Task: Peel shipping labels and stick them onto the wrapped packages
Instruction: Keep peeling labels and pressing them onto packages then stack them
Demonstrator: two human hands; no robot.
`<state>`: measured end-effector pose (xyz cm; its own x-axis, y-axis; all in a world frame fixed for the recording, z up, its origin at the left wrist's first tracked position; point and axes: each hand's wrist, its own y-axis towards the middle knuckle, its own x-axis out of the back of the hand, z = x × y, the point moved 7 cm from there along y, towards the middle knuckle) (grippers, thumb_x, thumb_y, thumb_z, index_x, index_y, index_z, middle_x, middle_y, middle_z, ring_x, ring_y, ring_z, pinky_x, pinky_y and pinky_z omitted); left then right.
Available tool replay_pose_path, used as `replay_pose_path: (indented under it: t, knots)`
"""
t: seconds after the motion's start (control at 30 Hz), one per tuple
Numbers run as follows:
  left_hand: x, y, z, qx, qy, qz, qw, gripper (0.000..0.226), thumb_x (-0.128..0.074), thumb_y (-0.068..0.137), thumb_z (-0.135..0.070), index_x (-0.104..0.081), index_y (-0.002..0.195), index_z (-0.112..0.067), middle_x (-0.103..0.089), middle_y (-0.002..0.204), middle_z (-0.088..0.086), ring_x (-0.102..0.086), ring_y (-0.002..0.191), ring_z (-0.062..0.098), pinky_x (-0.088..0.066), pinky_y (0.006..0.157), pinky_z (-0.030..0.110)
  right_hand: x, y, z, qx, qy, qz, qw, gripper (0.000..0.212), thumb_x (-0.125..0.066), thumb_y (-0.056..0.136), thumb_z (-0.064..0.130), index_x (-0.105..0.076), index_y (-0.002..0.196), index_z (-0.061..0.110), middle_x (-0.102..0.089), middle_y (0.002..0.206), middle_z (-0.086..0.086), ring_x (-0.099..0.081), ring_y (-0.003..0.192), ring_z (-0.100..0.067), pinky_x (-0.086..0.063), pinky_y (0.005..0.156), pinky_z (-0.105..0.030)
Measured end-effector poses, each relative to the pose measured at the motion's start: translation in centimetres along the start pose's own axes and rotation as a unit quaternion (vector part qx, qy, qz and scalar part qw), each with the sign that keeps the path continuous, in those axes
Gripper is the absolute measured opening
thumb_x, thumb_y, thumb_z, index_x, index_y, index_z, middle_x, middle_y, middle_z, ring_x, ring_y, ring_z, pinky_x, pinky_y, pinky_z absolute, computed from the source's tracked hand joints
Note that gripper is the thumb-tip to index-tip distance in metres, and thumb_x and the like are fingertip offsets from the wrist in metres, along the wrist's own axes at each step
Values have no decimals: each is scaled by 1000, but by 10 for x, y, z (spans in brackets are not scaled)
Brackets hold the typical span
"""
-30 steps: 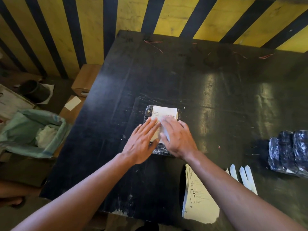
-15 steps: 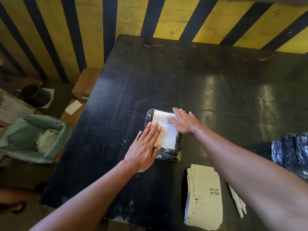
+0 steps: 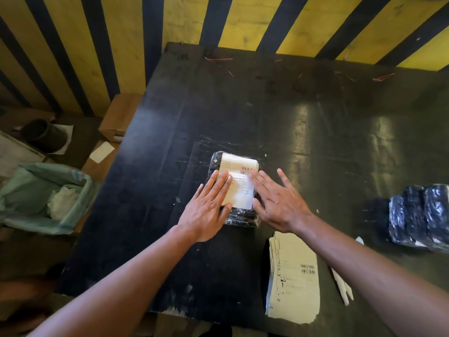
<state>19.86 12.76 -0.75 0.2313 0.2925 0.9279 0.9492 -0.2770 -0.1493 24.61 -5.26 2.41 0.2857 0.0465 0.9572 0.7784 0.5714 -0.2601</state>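
Black-wrapped package [image 3: 239, 215] under both flat hands; left hand [image 3: 206, 210] pressing label [image 3: 239, 183]; right hand [image 3: 279, 203] spread.

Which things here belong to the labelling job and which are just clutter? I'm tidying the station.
Job: wrapped package with its label, both hands (left, right) flat on it; label stack; waiting packages.

Clutter: lined bin, cardboard box, black pot, peeled strips.

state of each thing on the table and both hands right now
left hand: open, flat on the label's left side
right hand: open, fingers spread at the label's right edge
label: stuck on the package
wrapped package: flat on the table
label stack: untouched
unlabelled packages: waiting, right
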Motion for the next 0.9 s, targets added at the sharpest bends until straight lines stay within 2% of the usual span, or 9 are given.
replay_pose_path:
  t: [0.13,0.23,0.3,0.37,0.53,0.63,0.73,0.8,0.9]
  knots:
    - [1,0,0,-7,-18,-11,1000,70,-23,114,-49,14,167,-23,25,174,-7,30,158,9,-9,134,46,6,-9,-5,-39,37,6,999,76,-15,104,54,0,168,16,-1,176,0,4,163,-17,4,132,-48]
    - [3,-1,-1,-12,-33,-21,999,69,-26,114,-46,7,168,-17,19,176,-3,29,158,9,-19,133,42,10,-4,28,-3,67,-32,997,74,-25,108,48,3,167,15,5,176,0,11,162,-15,2,132,-47]
    - [4,-1,-3,-26,-20,-29,999,70,-20,112,-51,5,168,-15,17,176,0,27,160,12,-15,133,44,3,2,52,23,76,-24,997,74,-25,108,49,7,167,17,12,174,3,14,161,-13,3,132,-48]
    - [1,-2,0,-30,-13,-25,999,71,-15,111,-54,7,167,-17,20,176,-2,24,161,14,-14,133,47,-8,2,61,25,69,-13,997,74,-22,108,51,11,166,19,18,171,5,18,160,-11,6,131,-48]
    - [1,-5,0,-21,-31,-37,999,71,-27,113,-50,9,168,-24,19,176,-11,23,160,9,-33,128,48,-19,-36,38,28,9,7,1000,74,-18,106,50,15,165,20,18,173,3,17,160,-10,11,130,-49]
    - [1,-5,-4,-23,-31,-34,999,71,-30,114,-47,8,168,-22,20,175,-9,27,159,9,-34,127,46,-21,-54,26,4,14,20,1000,73,-17,106,50,14,166,21,14,174,5,10,161,-11,10,130,-50]
    - [3,-5,-3,-4,-46,-23,999,71,-30,113,-46,9,168,-21,21,175,-9,30,158,7,-35,127,42,-8,-50,38,-13,43,-35,998,71,-18,107,49,5,167,19,7,176,4,9,162,-11,8,131,-49]
    - [2,-4,-2,0,-54,-16,998,71,-27,113,-48,9,168,-21,22,175,-11,30,157,6,-34,127,40,-10,-42,59,12,52,-59,997,72,-23,107,46,5,167,18,13,174,3,15,161,-12,9,130,-50]
    - [2,-4,-1,0,-41,-2,999,71,-25,113,-49,11,168,-21,23,174,-9,34,154,4,-33,128,43,-36,-43,74,18,27,-49,998,78,-28,106,47,11,166,18,21,173,-1,22,159,-15,5,130,-56]
